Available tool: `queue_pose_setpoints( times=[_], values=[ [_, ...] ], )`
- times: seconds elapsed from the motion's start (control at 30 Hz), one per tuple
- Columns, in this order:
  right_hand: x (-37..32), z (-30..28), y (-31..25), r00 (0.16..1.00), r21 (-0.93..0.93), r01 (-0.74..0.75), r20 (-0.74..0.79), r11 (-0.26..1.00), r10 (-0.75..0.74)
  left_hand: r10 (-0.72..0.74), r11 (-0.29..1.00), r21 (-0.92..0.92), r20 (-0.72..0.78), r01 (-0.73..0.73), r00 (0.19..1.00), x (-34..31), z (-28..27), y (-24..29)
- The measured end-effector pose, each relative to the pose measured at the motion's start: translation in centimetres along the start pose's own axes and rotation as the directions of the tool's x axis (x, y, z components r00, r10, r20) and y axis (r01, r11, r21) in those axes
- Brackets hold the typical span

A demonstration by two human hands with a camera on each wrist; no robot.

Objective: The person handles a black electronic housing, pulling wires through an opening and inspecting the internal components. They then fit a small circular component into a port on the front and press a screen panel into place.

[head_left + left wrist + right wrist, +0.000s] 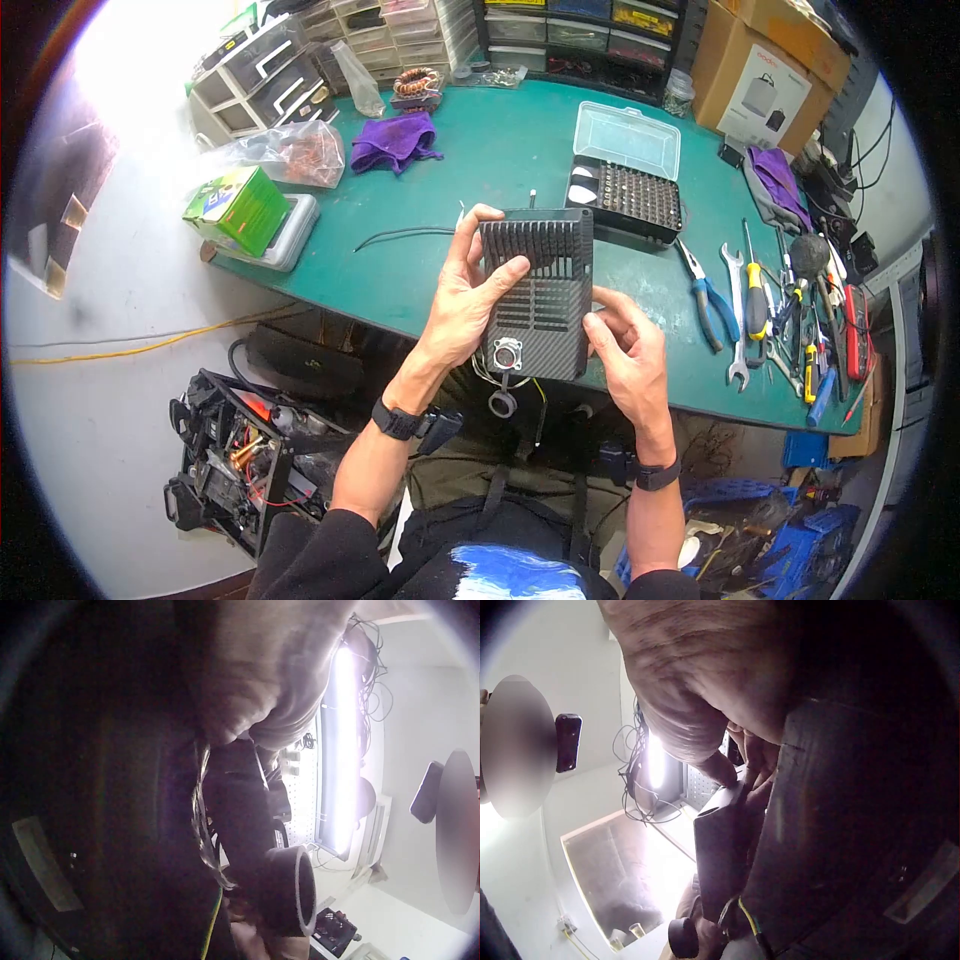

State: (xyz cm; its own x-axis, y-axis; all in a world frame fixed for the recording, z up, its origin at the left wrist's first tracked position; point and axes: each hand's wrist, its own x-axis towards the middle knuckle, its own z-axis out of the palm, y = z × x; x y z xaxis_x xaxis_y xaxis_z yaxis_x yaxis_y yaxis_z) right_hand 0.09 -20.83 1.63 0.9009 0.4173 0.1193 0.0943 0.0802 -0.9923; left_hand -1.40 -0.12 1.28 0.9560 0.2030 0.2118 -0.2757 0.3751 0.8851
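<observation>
A black carbon-patterned casing point(545, 345) with rows of slots is held up over the front edge of the bench. My left hand point(455, 315) grips its left side, thumb laid across the slotted face. At the lower right edge, my right hand point(632, 365) pinches the casing with thumb and fingers, the fingertips partly hidden behind it. A round metal connector point(507, 352) sits at the bottom left of the face. Below it dangle a round cap point(502, 403) and a yellow-green wire point(543, 405). The right wrist view shows the casing's plain end point(724, 859).
On the green bench point(470, 130), an open bit case point(640, 200) stands behind the casing. Pliers point(708, 300), wrenches and screwdrivers lie at right. A green box point(235, 210) and purple cloth point(393, 142) are at left. Black cable point(400, 234) lies beside my left hand.
</observation>
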Motion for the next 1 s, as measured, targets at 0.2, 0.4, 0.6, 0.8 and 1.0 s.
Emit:
queue_pose_setpoints(
  times=[0.2, 0.4, 0.6, 0.8, 1.0],
  values=[
    [-0.1, -0.1, -0.4, 0.999, 0.013, -0.030, 0.013, 0.999, 0.029, 0.043, 0.998, -0.050, 0.037, -0.041, 0.998, -0.3, -0.3, -0.1],
    [0.0, 0.3, -0.4, 0.999, 0.023, -0.001, 0.046, 1.000, 0.000, 0.257, 0.964, 0.041, 0.087, -0.261, 0.963, -1.2, -0.4, -0.6],
    [-0.1, -0.1, -0.3, 0.996, 0.024, 0.022, 0.083, 0.999, -0.024, 0.319, 0.935, 0.132, 0.085, -0.328, 0.944, -2.6, 0.2, 0.1],
    [-0.2, -0.2, -0.3, 0.993, 0.029, 0.053, 0.100, 0.998, -0.056, 0.520, 0.578, 0.610, 0.235, -0.542, 0.821, -4.0, 0.0, 2.0],
    [-0.2, -0.2, -0.1, 0.986, 0.096, 0.094, 0.126, 0.991, -0.105, 0.429, 0.539, 0.667, 0.308, -0.514, 0.849, -4.3, 0.7, 5.7]
  ],
)
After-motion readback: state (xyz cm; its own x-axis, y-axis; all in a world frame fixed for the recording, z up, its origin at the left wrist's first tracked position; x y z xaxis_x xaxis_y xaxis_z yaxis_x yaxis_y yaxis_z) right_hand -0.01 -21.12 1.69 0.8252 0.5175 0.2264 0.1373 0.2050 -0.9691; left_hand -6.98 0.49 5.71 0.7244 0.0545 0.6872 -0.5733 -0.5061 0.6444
